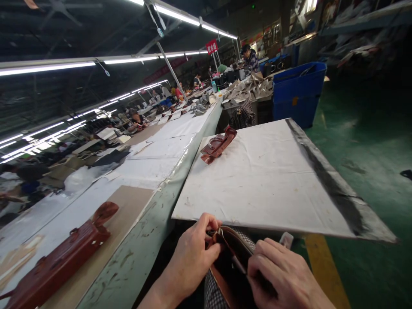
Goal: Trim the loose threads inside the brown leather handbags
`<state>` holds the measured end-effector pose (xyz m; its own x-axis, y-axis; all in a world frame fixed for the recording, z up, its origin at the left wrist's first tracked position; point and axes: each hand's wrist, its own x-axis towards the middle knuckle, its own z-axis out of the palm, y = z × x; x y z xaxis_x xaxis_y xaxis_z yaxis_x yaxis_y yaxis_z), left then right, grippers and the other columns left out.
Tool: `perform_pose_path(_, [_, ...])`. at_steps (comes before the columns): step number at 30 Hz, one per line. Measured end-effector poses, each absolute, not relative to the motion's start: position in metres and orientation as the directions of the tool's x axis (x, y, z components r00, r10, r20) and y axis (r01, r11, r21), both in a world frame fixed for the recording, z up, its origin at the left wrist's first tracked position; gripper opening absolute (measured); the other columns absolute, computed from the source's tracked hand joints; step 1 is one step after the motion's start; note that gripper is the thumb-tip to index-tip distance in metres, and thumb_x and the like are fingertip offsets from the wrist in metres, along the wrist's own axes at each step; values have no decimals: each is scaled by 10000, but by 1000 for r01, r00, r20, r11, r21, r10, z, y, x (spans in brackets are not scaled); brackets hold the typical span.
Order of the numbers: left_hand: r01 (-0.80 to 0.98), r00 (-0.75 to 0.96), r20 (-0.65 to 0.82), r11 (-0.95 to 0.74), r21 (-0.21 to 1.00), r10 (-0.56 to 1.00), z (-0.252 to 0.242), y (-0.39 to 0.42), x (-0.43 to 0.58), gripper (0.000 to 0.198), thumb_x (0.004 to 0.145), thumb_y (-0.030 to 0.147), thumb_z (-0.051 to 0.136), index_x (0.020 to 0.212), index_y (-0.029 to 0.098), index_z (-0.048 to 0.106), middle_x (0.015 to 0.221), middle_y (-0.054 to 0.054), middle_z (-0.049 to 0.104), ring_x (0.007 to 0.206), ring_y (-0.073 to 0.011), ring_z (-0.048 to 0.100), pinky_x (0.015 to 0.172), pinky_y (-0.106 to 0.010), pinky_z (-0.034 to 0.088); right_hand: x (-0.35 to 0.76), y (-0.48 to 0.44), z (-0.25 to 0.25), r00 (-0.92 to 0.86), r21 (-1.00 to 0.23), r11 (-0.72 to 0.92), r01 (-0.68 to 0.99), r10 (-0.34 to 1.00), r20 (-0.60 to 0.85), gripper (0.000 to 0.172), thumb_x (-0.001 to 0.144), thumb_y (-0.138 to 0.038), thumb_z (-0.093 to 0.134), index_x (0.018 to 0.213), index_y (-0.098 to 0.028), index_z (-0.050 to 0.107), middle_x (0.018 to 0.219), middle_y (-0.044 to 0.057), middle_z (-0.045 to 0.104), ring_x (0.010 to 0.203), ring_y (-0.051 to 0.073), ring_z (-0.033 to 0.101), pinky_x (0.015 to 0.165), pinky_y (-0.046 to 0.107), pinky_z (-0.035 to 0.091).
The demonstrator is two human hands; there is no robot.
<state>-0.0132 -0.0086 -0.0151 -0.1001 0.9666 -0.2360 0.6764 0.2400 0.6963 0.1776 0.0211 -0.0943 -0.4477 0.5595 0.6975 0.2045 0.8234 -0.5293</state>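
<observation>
Low in the head view, a brown leather bag (230,236) gapes upward between my hands, its inside dark. My left hand (193,253) pinches the rim at the far left corner, thumb inside the opening. Curled fingers of my right hand (278,270) grip the right side of the mouth; their tips are partly hidden. Black-and-white checked cloth (212,292) shows around the bag; whether it belongs to it I cannot tell. Beyond my hands, a small reddish-brown leather piece with a handle (219,146) lies on the white-covered board (267,180).
At left, a long reddish-brown leather bag (74,257) lies on grey-brown board on the long worktable (138,244). Blue bins (299,94) stand beyond the white board, near heaped tan pieces (251,88). A person (250,58) works at the far end. Green floor (360,163) runs along the right.
</observation>
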Motion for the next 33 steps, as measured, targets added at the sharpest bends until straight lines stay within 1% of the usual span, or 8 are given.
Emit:
perform_pose_path(4, [741, 8, -169, 107, 663, 986, -13, -8, -13, 323, 778, 19, 523, 996, 255, 559, 1077, 25, 623, 932, -143, 627, 830, -231, 480, 179, 19, -96, -421, -568, 797, 205, 596, 684, 205, 806, -27, 473, 672, -172, 527, 619, 14, 498, 568, 131, 445, 506, 249, 325])
perform_pose_path(6, [772, 80, -139, 27, 634, 987, -10, -6, -13, 308, 785, -6, 527, 941, 248, 603, 1050, 25, 633, 997, -147, 600, 885, -233, 448, 182, 19, -99, -412, -575, 788, 220, 609, 677, 191, 802, -35, 483, 683, -177, 527, 624, 10, 492, 568, 132, 447, 503, 248, 328])
perform_pose_path(10, [809, 161, -133, -53, 586, 978, -6, 1, -11, 172, 863, 64, 570, 812, 217, 631, 1020, 11, 638, 966, -139, 611, 884, -233, 432, 189, 18, -105, -448, -602, 751, 272, 652, 611, 159, 823, -55, 511, 746, -190, 550, 682, 15, 520, 610, 145, 486, 522, 246, 368])
perform_pose_path(16, [808, 292, -117, -179, 562, 949, -8, 14, -13, 182, 859, 63, 586, 744, 200, 550, 1260, 15, 597, 1096, -139, 589, 909, -218, 409, 197, 17, -109, -381, -680, 651, 336, 755, 535, 137, 883, -94, 512, 827, -206, 569, 816, 33, 553, 734, 162, 563, 621, 256, 476])
perform_pose_path(20, [759, 324, -93, -200, 620, 942, -15, 21, -13, 199, 859, 56, 548, 748, 206, 476, 1084, 15, 649, 998, -124, 609, 830, -205, 429, 198, 19, -111, -401, -703, 631, 328, 767, 501, 108, 905, -111, 502, 882, -210, 541, 930, 47, 586, 795, 152, 609, 647, 236, 514])
perform_pose_path(25, [747, 301, -30, -216, 629, 953, -23, 24, -11, 174, 893, 109, 508, 758, 210, 464, 943, 16, 640, 840, -124, 589, 765, -228, 430, 202, 21, -116, -433, -698, 627, 346, 767, 474, 45, 943, -223, 529, 901, -222, 512, 903, 29, 624, 774, 155, 647, 651, 248, 535])
perform_pose_path(29, [747, 276, -22, -200, 634, 961, -24, 25, -8, 161, 900, 129, 498, 760, 208, 483, 912, 12, 636, 808, -129, 581, 740, -236, 424, 207, 22, -113, -456, -657, 624, 422, 773, 441, 176, 898, -376, 619, 902, -235, 513, 889, 14, 644, 734, 166, 666, 578, 247, 531])
perform_pose_path(33, [757, 234, -24, -166, 632, 972, -23, 25, -3, 171, 891, 135, 494, 736, 204, 486, 882, 2, 634, 785, -138, 574, 721, -250, 423, 208, 23, -110, -451, -638, 601, 481, 794, 407, 162, 846, -288, 658, 878, -245, 506, 787, -20, 627, 669, 172, 657, 539, 259, 500])
